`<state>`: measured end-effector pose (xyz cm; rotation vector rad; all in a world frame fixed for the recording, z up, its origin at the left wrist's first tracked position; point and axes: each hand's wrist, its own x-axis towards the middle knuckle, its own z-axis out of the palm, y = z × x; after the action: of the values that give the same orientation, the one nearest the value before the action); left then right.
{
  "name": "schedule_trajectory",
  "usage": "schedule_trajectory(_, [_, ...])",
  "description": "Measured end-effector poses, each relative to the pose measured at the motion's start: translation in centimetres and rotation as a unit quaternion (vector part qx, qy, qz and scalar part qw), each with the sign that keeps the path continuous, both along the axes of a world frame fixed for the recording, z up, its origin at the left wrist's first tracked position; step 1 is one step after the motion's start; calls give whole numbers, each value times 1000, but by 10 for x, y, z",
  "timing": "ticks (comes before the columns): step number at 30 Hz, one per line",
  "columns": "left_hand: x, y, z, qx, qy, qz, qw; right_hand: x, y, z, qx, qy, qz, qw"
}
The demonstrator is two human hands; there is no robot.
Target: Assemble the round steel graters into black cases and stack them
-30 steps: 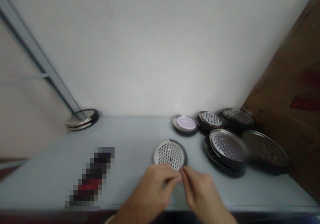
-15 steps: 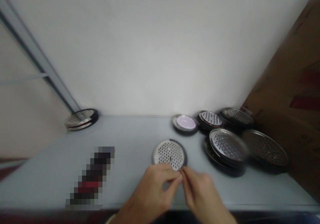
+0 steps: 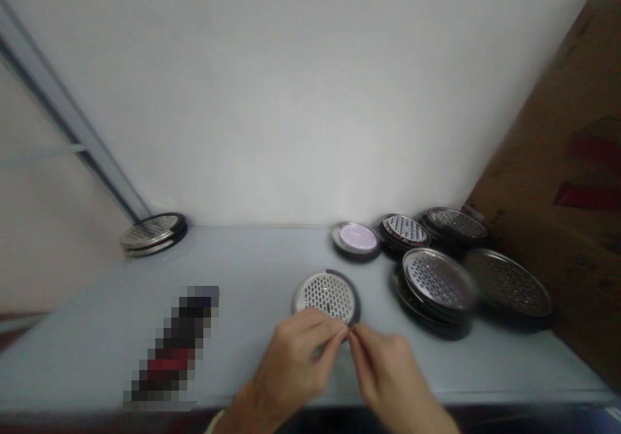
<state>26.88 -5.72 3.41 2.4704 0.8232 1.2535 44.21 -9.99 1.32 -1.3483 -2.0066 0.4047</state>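
The silver grater plate (image 3: 326, 296) has dark oval holes and a black rim.

bare left hand (image 3: 291, 369) and right hand (image 3: 391, 376), pale cuff (image 3: 215, 421) at left wrist.

Two hands are working here, one left hand (image 3: 294, 363) and one right hand (image 3: 388, 372). Seven groups of round metal graters (image 3: 326, 296) are sitting on one table (image 3: 252, 253): one lone grater is lying nearest the hands, one is showing a pinkish surface, and the other five look like stacks or piles, though their exact counts are hard to tell. One cardboard box (image 3: 548, 130) is standing at the right, and one pixelated object (image 3: 177, 343) is lying on the table.
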Motion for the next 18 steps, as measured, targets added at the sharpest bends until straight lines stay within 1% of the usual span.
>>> schedule_trajectory(2, [-1,2,3,17,-26,-1,1000,-2,0,1,-2,13,1,1000])
schedule_trajectory(4, [-1,2,6,12,-50,6,999,-3,1,3,-8,23,2,1000])
schedule_trajectory(6, [-1,2,8,-20,-73,22,997,-4,2,4,-20,30,5,999])
schedule_trajectory(11, [1,4,4,-148,-123,66,979,-5,3,2,-50,32,24,998])
schedule_trajectory(14, [1,5,6,-168,-119,106,973,-7,3,-3,-66,31,40,997])
schedule_trajectory(16, [0,4,10,-192,-97,95,972,-9,3,-5,-70,36,38,996])
schedule_trajectory(18, [-1,3,12,-231,-71,57,969,-11,3,-5,-69,46,33,996])
